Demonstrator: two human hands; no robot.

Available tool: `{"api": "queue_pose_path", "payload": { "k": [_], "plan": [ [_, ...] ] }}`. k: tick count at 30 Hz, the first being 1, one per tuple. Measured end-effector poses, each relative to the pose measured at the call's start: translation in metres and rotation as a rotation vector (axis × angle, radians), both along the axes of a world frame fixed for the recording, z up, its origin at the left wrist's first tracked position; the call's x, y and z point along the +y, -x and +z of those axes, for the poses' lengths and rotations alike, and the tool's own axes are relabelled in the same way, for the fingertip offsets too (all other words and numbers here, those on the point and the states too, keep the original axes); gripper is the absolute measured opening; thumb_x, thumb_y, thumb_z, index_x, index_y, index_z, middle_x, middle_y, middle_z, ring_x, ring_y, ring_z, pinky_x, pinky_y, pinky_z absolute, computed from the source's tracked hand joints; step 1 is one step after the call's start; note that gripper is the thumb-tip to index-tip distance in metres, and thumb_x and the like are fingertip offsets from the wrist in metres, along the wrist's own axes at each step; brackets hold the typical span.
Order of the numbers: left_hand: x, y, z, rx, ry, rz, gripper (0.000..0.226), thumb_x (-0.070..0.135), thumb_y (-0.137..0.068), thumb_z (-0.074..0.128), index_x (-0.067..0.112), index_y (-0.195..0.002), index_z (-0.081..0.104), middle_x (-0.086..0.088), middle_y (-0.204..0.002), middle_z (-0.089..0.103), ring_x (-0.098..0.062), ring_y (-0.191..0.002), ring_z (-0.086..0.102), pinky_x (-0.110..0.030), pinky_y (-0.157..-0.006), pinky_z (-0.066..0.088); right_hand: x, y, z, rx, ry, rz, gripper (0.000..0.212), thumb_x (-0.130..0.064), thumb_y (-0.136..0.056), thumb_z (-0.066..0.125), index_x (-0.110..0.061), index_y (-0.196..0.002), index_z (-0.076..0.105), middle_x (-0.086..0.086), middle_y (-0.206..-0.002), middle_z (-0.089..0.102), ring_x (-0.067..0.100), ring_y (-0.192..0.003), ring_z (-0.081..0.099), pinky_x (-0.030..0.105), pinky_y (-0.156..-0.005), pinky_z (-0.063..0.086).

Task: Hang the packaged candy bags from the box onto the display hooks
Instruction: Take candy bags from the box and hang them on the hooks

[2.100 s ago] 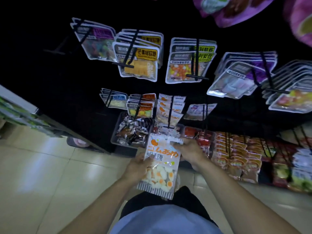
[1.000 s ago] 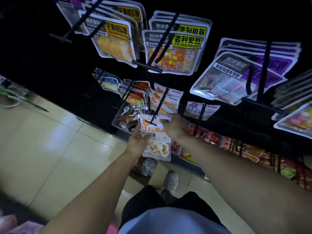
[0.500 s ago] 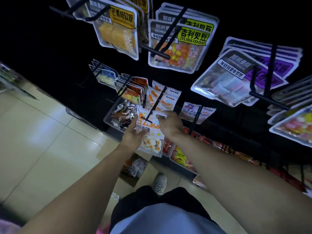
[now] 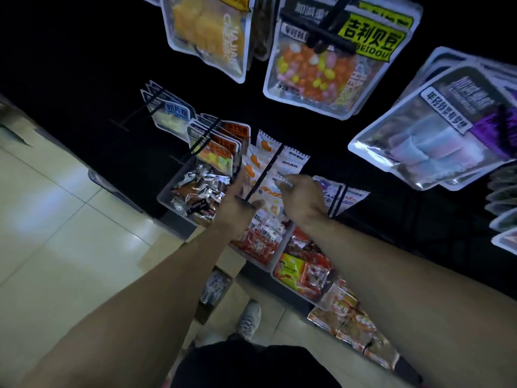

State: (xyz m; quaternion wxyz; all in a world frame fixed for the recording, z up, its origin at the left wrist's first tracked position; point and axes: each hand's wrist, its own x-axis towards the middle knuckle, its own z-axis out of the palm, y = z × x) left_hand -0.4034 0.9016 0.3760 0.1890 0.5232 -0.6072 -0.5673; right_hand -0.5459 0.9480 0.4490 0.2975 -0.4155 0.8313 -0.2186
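Both my forearms reached forward and up, bare, nearly parallel. My left hand [image 4: 237,203] was raised, fingers extended upward, thumb jutting right. My right hand [image 4: 300,197] sat just beside it, knuckles up, fingers curled and pinching a packet's top edge. The hands were close, not touching.

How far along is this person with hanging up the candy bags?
Several white-and-orange bags already hang on the black hook. Right now the right hand pinches the top of another such bag at that hook, while the left hand steadies it near the hook's tip; whether it is fully threaded is unclear. The box of remaining bags cannot be clearly made out, so what is left is uncertain.
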Motion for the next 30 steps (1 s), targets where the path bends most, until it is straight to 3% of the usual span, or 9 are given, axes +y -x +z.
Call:
{"api": "queue_pose_path", "payload": {
  "k": [4, 6, 8, 12, 14, 16, 21, 24, 30],
  "plan": [
    [0.001, 0.003, 0.006, 0.136, -0.069, -0.074, 0.073, 0.004, -0.098, 0.066, 0.022, -0.161, 0.032, -0.006, -0.168, 0.028, -0.024, -0.152, 0.031, -0.036, -0.113, 0.046, 0.001, 0.005, -0.006, 0.015, 0.019, -0.001, 0.039, -0.02, -0.109, 0.05, -0.01, -0.146, 0.056, 0.014, -0.147, 0.057, 0.03, -0.118, 0.065, 0.024, -0.084, 0.05],
    [0.005, 0.0, 0.002, 0.175, -0.112, -0.098, 0.076, 0.011, -0.099, 0.067, 0.032, -0.161, 0.03, -0.005, -0.169, 0.028, -0.027, -0.134, 0.051, -0.045, -0.109, 0.049, 0.006, 0.004, -0.005, 0.035, 0.043, -0.023, 0.041, -0.008, -0.106, 0.048, -0.013, -0.146, 0.055, 0.015, -0.131, 0.067, 0.028, -0.096, 0.071, 0.025, -0.063, 0.051],
    [0.015, -0.008, 0.002, -0.017, -0.137, -0.095, 0.069, 0.026, -0.1, 0.067, 0.022, -0.159, 0.032, -0.012, -0.161, 0.041, -0.029, -0.11, 0.06, -0.039, -0.089, 0.051, 0.013, 0.0, 0.001, -0.016, 0.092, -0.082, 0.056, 0.007, -0.099, 0.046, -0.016, -0.149, 0.05, 0.013, -0.125, 0.067, 0.017, -0.075, 0.066, 0.025, -0.053, 0.049],
    [0.049, -0.039, 0.0, -0.014, -0.135, -0.073, 0.072, 0.014, -0.1, 0.064, 0.026, -0.161, 0.027, 0.006, -0.158, 0.04, -0.014, -0.143, 0.04, -0.019, -0.108, 0.041, 0.045, -0.029, 0.021, -0.069, 0.404, -0.199, 0.054, 0.005, -0.099, 0.045, -0.018, -0.148, 0.048, 0.003, -0.148, 0.046, 0.001, -0.112, 0.054, 0.003, -0.091, 0.038],
    [0.076, -0.065, -0.009, -0.05, -0.14, -0.067, 0.065, 0.011, -0.1, 0.063, 0.023, -0.157, 0.036, 0.009, -0.146, 0.047, -0.005, -0.132, 0.042, -0.008, -0.101, 0.04, 0.074, -0.052, 0.024, -0.043, 0.604, -0.16, 0.043, 0.0, -0.1, 0.046, -0.017, -0.139, 0.055, -0.003, -0.138, 0.05, 0.005, -0.121, 0.053, 0.009, -0.101, 0.039],
    [0.104, -0.097, -0.025, -0.098, -0.224, -0.001, 0.064, 0.021, -0.094, 0.068, 0.023, -0.153, 0.043, 0.003, -0.144, 0.055, -0.015, -0.133, 0.053, -0.023, -0.11, 0.044, 0.107, -0.079, 0.013, -0.025, 0.67, -0.034, 0.034, -0.005, -0.099, 0.05, -0.018, -0.128, 0.061, -0.01, -0.128, 0.053, 0.016, -0.119, 0.058, 0.024, -0.103, 0.045],
    [0.166, -0.185, -0.077, -0.162, -0.336, 0.167, 0.056, 0.011, -0.098, 0.067, 0.017, -0.15, 0.046, 0.001, -0.134, 0.053, -0.017, -0.127, 0.053, -0.004, -0.086, 0.045, 0.174, -0.138, -0.085, -0.077, 0.213, 0.308, 0.044, 0.002, -0.094, 0.057, -0.031, -0.122, 0.061, -0.01, -0.12, 0.061, 0.017, -0.115, 0.062, 0.037, -0.095, 0.053],
    [0.205, -0.232, -0.113, -0.286, -0.39, 0.209, 0.063, 0.025, -0.097, 0.07, 0.034, -0.153, 0.043, 0.0, -0.154, 0.048, -0.018, -0.141, 0.045, -0.035, -0.104, 0.05, 0.195, -0.165, -0.143, -0.08, -0.14, 0.418, 0.046, -0.001, -0.093, 0.056, -0.029, -0.129, 0.06, -0.005, -0.128, 0.061, 0.018, -0.118, 0.061, 0.027, -0.091, 0.049],
    [0.235, -0.261, -0.183, -0.366, -0.308, 0.144, 0.066, 0.026, -0.097, 0.069, 0.032, -0.156, 0.038, 0.0, -0.163, 0.037, -0.019, -0.148, 0.038, -0.031, -0.118, 0.033, 0.191, -0.197, -0.246, -0.106, -0.341, 0.456, 0.044, -0.009, -0.097, 0.053, -0.026, -0.139, 0.054, -0.003, -0.141, 0.056, 0.015, -0.126, 0.056, 0.024, -0.097, 0.044]
  ]
}}
